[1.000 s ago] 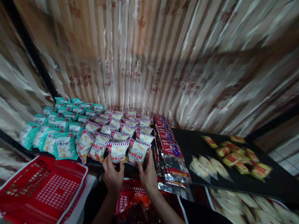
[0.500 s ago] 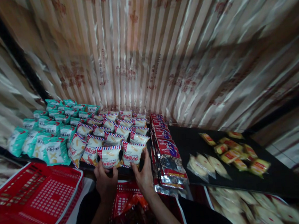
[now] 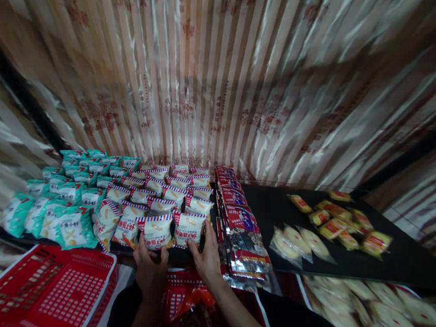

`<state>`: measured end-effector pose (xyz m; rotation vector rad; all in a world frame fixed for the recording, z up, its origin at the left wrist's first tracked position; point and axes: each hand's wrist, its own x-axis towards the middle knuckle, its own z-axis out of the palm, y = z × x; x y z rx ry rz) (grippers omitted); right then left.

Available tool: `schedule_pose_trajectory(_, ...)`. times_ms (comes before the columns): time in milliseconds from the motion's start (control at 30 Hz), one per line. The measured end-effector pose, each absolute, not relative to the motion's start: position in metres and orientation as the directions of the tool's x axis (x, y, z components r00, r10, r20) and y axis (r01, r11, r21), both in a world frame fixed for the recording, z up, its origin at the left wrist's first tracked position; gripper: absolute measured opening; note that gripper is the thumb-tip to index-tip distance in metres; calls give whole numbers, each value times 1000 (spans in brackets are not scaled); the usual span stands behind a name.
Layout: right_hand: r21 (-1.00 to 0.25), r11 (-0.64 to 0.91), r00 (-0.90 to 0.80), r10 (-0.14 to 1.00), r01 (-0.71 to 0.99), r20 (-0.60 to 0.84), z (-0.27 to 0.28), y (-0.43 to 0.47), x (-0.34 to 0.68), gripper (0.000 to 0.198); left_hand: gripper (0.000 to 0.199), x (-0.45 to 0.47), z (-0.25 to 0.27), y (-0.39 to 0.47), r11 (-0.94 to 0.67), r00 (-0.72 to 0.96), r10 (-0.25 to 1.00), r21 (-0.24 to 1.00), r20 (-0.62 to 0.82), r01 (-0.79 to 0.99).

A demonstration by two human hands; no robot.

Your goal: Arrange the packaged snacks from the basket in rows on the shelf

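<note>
The right striped packet (image 3: 190,230), at 7 o'clock in view, has turned straighter since the earlier frame. The hands are apart: the right hand (image 3: 208,260) grips it, the left hand (image 3: 151,269) the left striped packet (image 3: 156,233) at 8 o'clock.

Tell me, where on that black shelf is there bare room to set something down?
The black shelf is bare between the red packets and yellow packets, behind the pale rounds, and toward its right end. The left is crowded with teal bags and white bags.
</note>
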<state>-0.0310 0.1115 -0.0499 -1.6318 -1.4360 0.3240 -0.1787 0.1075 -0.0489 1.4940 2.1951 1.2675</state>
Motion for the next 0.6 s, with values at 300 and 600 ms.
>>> schedule_pose_trajectory(300,-728,117,284,870,676,403,-58,112,-34,68,72,-185,-68,108,12,-382,830,670,407,742)
schedule_pose_trajectory(600,-734,105,274,884,671,378,-53,110,-33,66,70,-180,-53,102,101,-469,823,730,321,676)
